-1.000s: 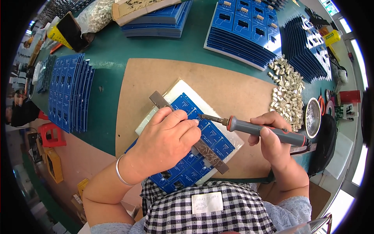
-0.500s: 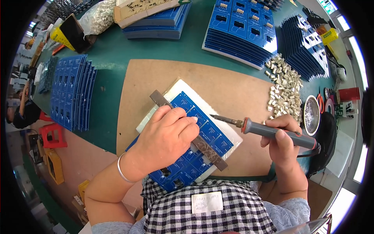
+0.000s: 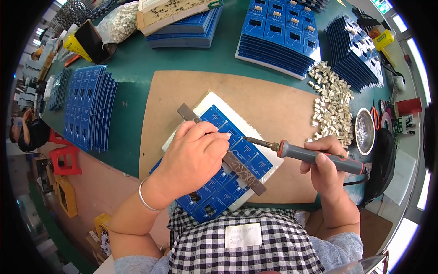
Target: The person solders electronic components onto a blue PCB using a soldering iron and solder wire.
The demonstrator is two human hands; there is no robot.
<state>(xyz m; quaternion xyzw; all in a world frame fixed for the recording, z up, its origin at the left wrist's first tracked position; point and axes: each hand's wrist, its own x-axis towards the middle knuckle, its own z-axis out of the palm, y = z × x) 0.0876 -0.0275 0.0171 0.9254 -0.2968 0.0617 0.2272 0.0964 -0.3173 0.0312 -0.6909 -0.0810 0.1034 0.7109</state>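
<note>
My right hand (image 3: 327, 171) grips a soldering iron (image 3: 299, 153) with a grey handle, its tip pointing left at the blue circuit board panel (image 3: 256, 160). The tip appears at or just above the panel's surface, near the left fingertips. My left hand (image 3: 191, 157) lies over the panel with its fingers closed in a pinch. A thin strand shows beside those fingers, but what they hold is too small to make out. Under the left hand a dark flat bar (image 3: 244, 172) runs diagonally across the panel. A white pad (image 3: 209, 98) lies beneath the panel.
A brown board (image 3: 171, 91) covers part of the green table (image 3: 130, 98). Loose white connectors (image 3: 333, 98) lie at right beside a metal bowl (image 3: 364, 130). Blue panel stacks (image 3: 273, 52) stand at the back, more panels (image 3: 84, 107) at left. A person (image 3: 28, 132) sits far left.
The soldering iron has moved slightly left and down, bringing its tip onto or close above the panel near my left fingertips. My left hand has barely shifted.
</note>
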